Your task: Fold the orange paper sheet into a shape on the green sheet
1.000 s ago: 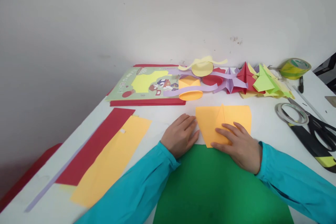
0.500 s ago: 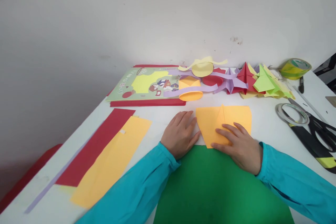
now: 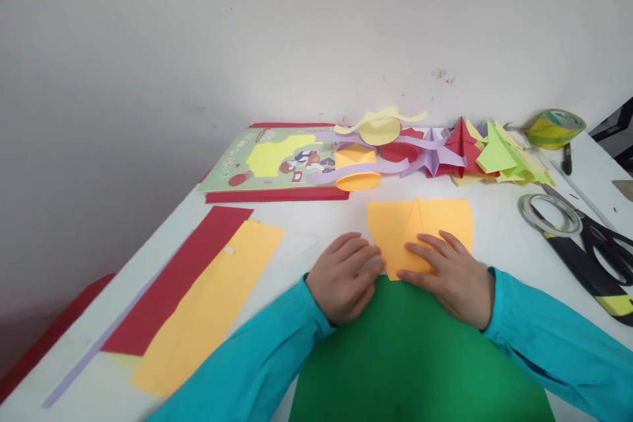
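Note:
A folded orange paper (image 3: pixel 393 227) lies on the table at the far edge of a green sheet (image 3: pixel 420 356), with a narrow triangular fold standing out in its middle. My right hand (image 3: pixel 452 280) rests on its lower right part, fingers spread flat. At the paper's lower left edge is my left hand (image 3: pixel 346 277), its fingers curled in and the thumb and fingertips closed on that edge. The left fingertips are partly hidden behind the knuckles.
To the left lie a dark red strip (image 3: pixel 178 283) and a light orange sheet (image 3: pixel 212 303). Behind are a picture book (image 3: pixel 222 175) and several paper shapes (image 3: pixel 462 151). On the right are scissors (image 3: pixel 588 270), a tape roll (image 3: pixel 527 214) and yellow-green tape (image 3: pixel 551 130).
My left hand has slid down along the paper's left edge towards me, and its fingers have curled in at the lower left corner. My right hand stays in place.

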`<act>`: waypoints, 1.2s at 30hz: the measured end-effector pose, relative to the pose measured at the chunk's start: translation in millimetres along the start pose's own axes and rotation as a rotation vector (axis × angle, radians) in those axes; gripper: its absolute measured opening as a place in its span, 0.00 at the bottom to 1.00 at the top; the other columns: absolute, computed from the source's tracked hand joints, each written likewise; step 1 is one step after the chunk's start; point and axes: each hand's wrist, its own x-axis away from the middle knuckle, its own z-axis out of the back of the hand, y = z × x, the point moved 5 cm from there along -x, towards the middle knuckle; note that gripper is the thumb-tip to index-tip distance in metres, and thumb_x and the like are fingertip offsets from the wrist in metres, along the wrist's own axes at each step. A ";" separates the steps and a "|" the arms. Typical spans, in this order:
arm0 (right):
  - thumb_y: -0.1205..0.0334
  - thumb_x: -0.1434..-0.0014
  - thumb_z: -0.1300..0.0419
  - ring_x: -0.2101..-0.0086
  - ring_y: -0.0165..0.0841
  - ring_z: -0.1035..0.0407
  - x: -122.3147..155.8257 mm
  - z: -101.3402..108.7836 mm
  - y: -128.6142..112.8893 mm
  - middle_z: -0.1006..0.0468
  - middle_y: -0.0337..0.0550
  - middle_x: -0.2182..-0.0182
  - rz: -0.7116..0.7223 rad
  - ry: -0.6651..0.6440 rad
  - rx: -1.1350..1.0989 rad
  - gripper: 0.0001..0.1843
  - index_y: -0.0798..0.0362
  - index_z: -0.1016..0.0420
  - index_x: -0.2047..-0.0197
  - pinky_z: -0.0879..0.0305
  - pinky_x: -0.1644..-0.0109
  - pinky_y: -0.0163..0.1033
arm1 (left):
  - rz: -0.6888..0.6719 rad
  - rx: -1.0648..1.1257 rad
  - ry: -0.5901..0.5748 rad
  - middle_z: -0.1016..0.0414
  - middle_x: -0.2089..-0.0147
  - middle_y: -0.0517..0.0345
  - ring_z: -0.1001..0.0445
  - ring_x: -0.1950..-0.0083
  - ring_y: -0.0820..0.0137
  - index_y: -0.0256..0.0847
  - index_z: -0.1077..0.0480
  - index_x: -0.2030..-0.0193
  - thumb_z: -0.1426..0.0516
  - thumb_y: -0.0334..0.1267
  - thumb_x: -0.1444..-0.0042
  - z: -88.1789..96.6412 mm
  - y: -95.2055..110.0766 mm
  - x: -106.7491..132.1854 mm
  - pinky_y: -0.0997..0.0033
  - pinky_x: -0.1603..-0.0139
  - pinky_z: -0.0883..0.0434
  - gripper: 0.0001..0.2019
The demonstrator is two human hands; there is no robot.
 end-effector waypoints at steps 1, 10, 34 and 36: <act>0.61 0.39 0.44 0.40 0.46 0.44 0.0 -0.1 -0.2 0.33 0.43 0.40 0.001 -0.007 0.005 0.23 0.33 0.32 0.41 0.52 0.40 0.59 | -0.016 0.035 0.000 0.27 0.60 0.48 0.32 0.59 0.61 0.38 0.30 0.57 0.50 0.31 0.48 1.1 3.1 -0.8 0.51 0.53 0.29 0.13; 0.61 0.39 0.44 0.40 0.47 0.45 0.1 -0.1 0.2 0.34 0.44 0.40 0.011 -0.027 0.016 0.25 0.34 0.35 0.39 0.52 0.40 0.59 | -0.092 0.194 -0.052 0.29 0.66 0.52 0.35 0.65 0.66 0.38 0.31 0.56 0.52 0.30 0.47 -2.0 9.0 -2.5 0.56 0.55 0.31 0.13; 0.62 0.39 0.44 0.39 0.47 0.46 -0.9 -0.1 0.0 0.36 0.44 0.38 0.003 -0.081 0.001 0.25 0.33 0.34 0.40 0.53 0.39 0.60 | 0.035 0.188 -0.057 0.34 0.70 0.54 0.39 0.67 0.65 0.39 0.29 0.61 0.51 0.29 0.47 -6.2 -7.5 -1.2 0.59 0.64 0.36 0.12; 0.62 0.40 0.43 0.39 0.47 0.46 -1.0 0.1 0.1 0.36 0.44 0.38 0.002 -0.081 -0.002 0.25 0.33 0.33 0.40 0.52 0.39 0.61 | -0.001 0.190 -0.063 0.35 0.70 0.54 0.40 0.67 0.65 0.38 0.29 0.58 0.51 0.29 0.47 -7.4 -6.1 -0.7 0.59 0.64 0.36 0.13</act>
